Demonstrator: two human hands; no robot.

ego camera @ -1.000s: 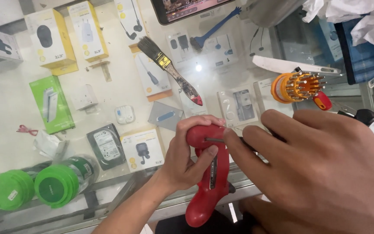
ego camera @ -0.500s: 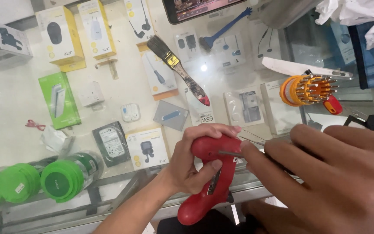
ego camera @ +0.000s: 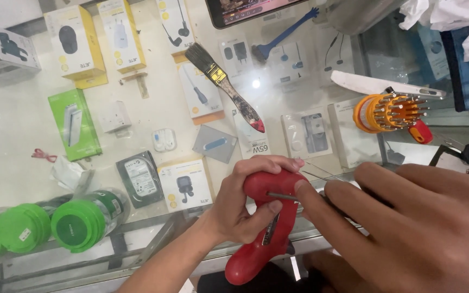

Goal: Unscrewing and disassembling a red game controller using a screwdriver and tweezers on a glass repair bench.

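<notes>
The head camera looks down at a glass counter (ego camera: pixel 23 125) with small boxes under it. The left hand (ego camera: pixel 245 203) is wrapped around the top of a red gadget (ego camera: pixel 264 228). Its fingers curl over the rounded end and the thumb presses on the front, so it has a firm hold. The red gadget is just over the near edge of the counter, tilted, with its lower end pointing down toward the person.

The right hand (ego camera: pixel 408 228) is very close to the camera. Its finger and thumb pinch a thin metal tool (ego camera: pixel 282 196). The tip of the tool touches the upper part of the red gadget, beside the left thumb.

The red gadget looks like hard, smooth plastic. It is probably stiff and quite light. Smooth plastic can slip, so the thick top, where the left hand holds it now, looks like the best place to grab it. The thin metal tool looks stiff but small, so it likely needs a tight pinch near its end.

A paintbrush (ego camera: pixel 226 87) lies farther back on the glass. An orange holder full of screwdriver bits (ego camera: pixel 389 113) stands to the right. Green round speakers (ego camera: pixel 77 225) are under the glass on the left.
</notes>
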